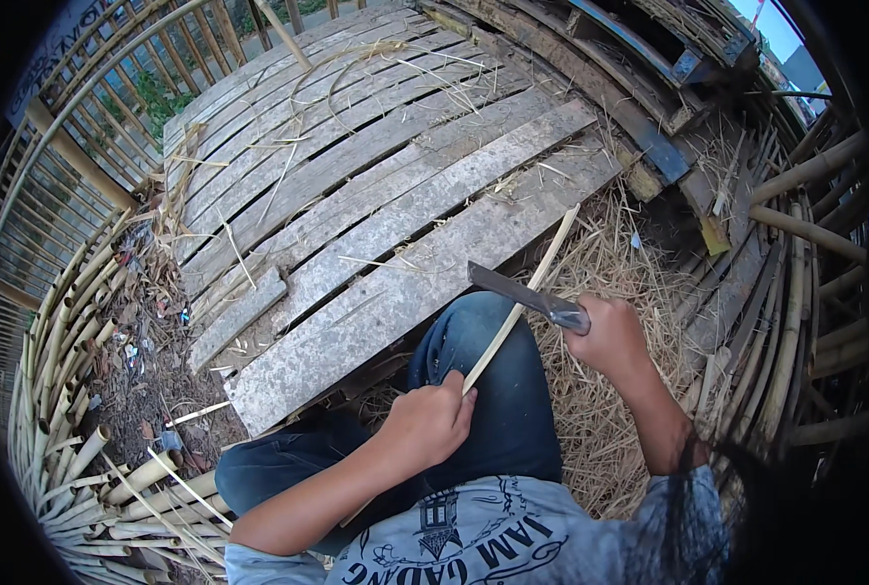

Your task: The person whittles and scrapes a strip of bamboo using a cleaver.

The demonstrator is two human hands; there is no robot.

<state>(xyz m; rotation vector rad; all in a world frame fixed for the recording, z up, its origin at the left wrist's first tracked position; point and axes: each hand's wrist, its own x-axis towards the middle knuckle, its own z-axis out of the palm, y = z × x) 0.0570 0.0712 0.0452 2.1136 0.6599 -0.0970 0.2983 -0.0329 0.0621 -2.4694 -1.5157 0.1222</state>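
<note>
Left grip (427, 421) is clamped on the near end of a pale strip (504, 333), which slants away to its right above my denim-covered knee (466, 333). Farther right, the dark knife (511, 289) crosses that strip; whether they touch, I cannot tell. Right grip (605, 336) closes round the knife's handle, with straw-like scraps (600, 429) beneath it. Held at one end only, the strip could twist; the blade might then skid toward my left grip or nick the knee.
</note>
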